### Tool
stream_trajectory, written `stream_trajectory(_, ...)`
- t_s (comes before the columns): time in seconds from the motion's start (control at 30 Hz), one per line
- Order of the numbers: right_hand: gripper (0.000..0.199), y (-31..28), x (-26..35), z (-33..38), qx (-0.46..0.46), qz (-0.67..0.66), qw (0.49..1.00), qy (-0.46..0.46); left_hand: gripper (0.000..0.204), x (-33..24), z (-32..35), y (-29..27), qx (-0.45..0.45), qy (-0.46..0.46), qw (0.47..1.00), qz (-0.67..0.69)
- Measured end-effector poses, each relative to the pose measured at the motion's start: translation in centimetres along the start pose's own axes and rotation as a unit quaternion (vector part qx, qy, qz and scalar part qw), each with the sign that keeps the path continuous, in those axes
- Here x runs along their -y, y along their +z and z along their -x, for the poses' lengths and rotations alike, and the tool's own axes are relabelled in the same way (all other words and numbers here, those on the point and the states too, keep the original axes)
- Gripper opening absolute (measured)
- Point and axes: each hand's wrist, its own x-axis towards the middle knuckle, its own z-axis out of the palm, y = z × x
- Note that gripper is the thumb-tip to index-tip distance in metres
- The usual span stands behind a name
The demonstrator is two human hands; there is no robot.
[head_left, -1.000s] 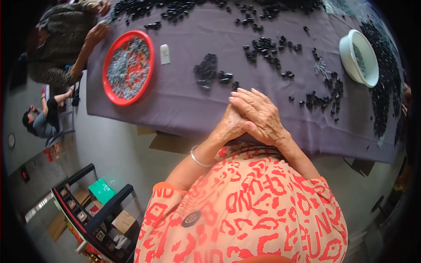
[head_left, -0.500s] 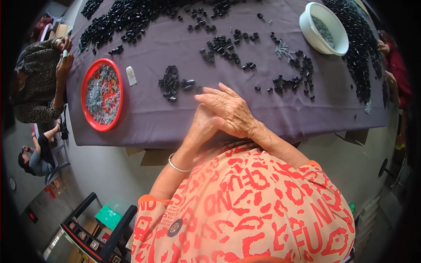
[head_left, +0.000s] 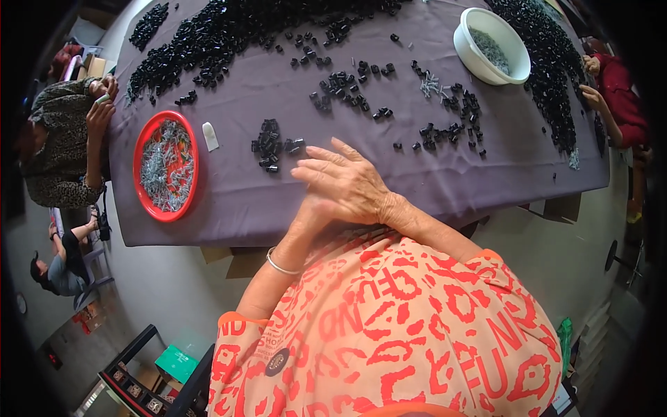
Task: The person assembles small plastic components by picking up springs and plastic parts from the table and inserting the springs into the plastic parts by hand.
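My right hand lies across my left hand at the near edge of the cloth-covered table. Its fingers are stretched out with gaps between them, and no object shows in it. Most of my left hand's fingers are covered by the right, so whether anything is between the palms is hidden. A small cluster of short black plastic cylinders lies just beyond my fingertips. Left of that cluster is a flat white piece, beside a round red tray holding many small clear or grey pins.
A big heap of black parts covers the far side; another heap runs along the right. Between them are loose black parts, grey pins and a white tub. A co-worker sits left, another person right.
My right hand's fingers have spread and slid farther over my left hand, covering more of it. The whole view has shifted slightly. At the right, the other person's arm shows more over the table.
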Motion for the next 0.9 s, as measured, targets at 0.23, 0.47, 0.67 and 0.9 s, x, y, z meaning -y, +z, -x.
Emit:
stream_trajectory(0.23,0.06,0.2,-0.8,0.3,0.035,-0.058,0.997,0.049,0.012,-2.3,-0.8,0.7,-0.031,-0.005,0.999,-0.006)
stream_trajectory(0.47,0.057,0.5,-0.7,0.5,0.042,-0.07,0.995,0.061,0.02,-6.2,-2.2,1.5,-0.077,0.0,0.997,-0.027)
stream_trajectory(0.67,0.043,0.4,-1.0,0.7,-0.074,-0.091,0.993,0.024,0.021,-10.1,-3.8,0.6,-0.022,-0.061,0.998,-0.023)
stream_trajectory(0.9,0.009,-7.6,-8.8,2.8,-0.262,0.206,0.92,0.207,0.023,-14.7,-4.0,-0.2,0.046,-0.294,0.948,0.117)
